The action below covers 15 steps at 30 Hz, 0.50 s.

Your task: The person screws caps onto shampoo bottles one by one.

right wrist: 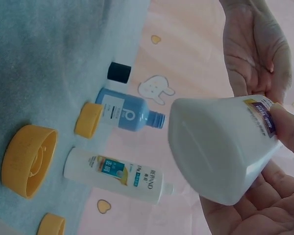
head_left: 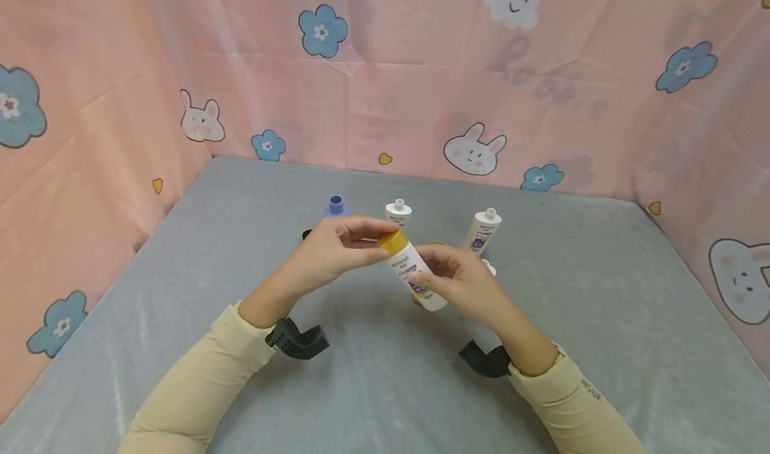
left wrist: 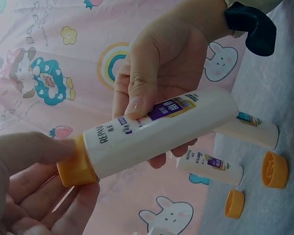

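Above the table, a white bottle [head_left: 420, 287] with printed lettering and a purple label is held tilted between both hands. Its yellow cap [left wrist: 77, 164] sits on the neck end, upper left in the head view. The left hand [head_left: 327, 250] pinches that cap between thumb and fingers. Around the bottle's body, the right hand [head_left: 466, 277] grips with the thumb on the label side and fingers behind. The bottle's flat base [right wrist: 213, 152] faces the camera in the right wrist view.
Behind the hands stand a blue bottle [right wrist: 130, 112] with a bare threaded neck, a white bottle [right wrist: 120, 175] with a teal label, and another white bottle [head_left: 483, 230] farther right. A black cap [right wrist: 119, 72] and several loose yellow caps [right wrist: 29, 161] lie on the grey tabletop [head_left: 361, 387].
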Tool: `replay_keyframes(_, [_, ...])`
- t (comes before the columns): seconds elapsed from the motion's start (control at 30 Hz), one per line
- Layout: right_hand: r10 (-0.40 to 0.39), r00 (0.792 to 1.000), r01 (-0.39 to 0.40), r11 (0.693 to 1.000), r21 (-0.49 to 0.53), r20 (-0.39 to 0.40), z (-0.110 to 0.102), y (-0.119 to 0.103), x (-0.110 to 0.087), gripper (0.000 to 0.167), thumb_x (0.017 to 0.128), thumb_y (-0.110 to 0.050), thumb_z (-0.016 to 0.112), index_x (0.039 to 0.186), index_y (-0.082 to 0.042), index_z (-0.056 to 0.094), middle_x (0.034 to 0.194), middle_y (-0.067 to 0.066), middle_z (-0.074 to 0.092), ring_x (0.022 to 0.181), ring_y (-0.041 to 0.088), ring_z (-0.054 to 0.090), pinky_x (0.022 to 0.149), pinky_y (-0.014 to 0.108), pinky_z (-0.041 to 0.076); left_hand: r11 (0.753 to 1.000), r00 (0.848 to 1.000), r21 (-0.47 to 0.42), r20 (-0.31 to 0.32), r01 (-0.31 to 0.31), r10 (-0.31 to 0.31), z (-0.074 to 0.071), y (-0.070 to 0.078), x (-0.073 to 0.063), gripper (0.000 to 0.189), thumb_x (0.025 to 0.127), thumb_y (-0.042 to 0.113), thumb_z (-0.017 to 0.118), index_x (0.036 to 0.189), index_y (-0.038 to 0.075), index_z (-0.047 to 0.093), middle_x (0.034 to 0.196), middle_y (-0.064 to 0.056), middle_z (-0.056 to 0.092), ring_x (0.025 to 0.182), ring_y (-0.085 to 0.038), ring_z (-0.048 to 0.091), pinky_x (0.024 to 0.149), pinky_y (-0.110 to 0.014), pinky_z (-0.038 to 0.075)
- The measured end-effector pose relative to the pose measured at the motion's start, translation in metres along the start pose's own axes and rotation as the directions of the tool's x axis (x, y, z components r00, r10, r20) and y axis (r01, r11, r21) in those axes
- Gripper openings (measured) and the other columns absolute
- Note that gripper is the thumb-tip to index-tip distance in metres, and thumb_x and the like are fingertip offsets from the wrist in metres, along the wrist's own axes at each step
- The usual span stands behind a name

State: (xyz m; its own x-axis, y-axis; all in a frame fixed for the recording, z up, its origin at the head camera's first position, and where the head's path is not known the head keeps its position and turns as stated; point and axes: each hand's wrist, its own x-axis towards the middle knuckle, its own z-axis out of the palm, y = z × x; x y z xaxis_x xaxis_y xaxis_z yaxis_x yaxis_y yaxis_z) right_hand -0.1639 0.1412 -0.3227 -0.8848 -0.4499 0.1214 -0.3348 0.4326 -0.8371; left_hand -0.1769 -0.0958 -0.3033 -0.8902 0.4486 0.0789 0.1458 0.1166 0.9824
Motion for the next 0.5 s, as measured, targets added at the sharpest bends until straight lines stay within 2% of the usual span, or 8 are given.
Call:
replay_keyframes(0.13, [0.011,1.0,-0.011,1.0,0.012,0.004,-0.0003,-0.0006,0.0001,0.032,0.092,-0.01,0.07,0.123,0.0,0.066,0.117,0.016,0.07,0.099,0.023,0.068,0.09,0.039,0.057,0.999,0.999,-0.023,-0.042,-0.031,0.03,-0.002,0.0007,0.0003,0.043,0.088,0.01,0.075,0.129,0.01,0.065,0.135,-0.007,0.064,0.127,-0.022,0.061,0.103,-0.031,0.053])
replay_keyframes(0.23, [0.016,1.0,-0.016,1.0,0.024,0.008,-0.0008,-0.0012,0.0001,0.032,0.093,-0.01,0.069,0.123,0.001,0.066,0.117,0.017,0.07,0.099,0.023,0.067,0.089,0.037,0.057,1.0,0.997,-0.008,-0.072,-0.005,0.005,-0.0043,0.0012,0.0005,0.04,0.086,0.014,0.078,0.125,0.012,0.068,0.129,-0.006,0.068,0.121,-0.022,0.065,0.097,-0.032,0.056])
replay_keyframes(0.37, [0.021,1.0,-0.022,0.999,0.042,0.016,-0.0012,-0.002,0.0002,0.032,0.093,-0.009,0.069,0.123,0.002,0.065,0.117,0.018,0.069,0.1,0.024,0.068,0.09,0.04,0.057,0.999,0.998,0.026,-0.046,0.048,-0.047,-0.0055,0.0003,0.0013,0.035,0.087,0.018,0.077,0.121,0.014,0.071,0.121,-0.003,0.071,0.108,-0.019,0.068,0.091,-0.034,0.059])
replay_keyframes(0.5, [0.024,0.999,-0.025,0.998,0.049,0.022,-0.0012,-0.0028,0.0,0.032,0.093,-0.008,0.068,0.123,0.003,0.065,0.118,0.019,0.069,0.102,0.026,0.068,0.092,0.044,0.057,0.997,0.998,0.044,-0.022,0.06,-0.059,-0.005,-0.0019,0.0027,0.032,0.088,0.017,0.076,0.12,0.013,0.071,0.119,-0.004,0.07,0.105,-0.02,0.067,0.092,-0.034,0.058])
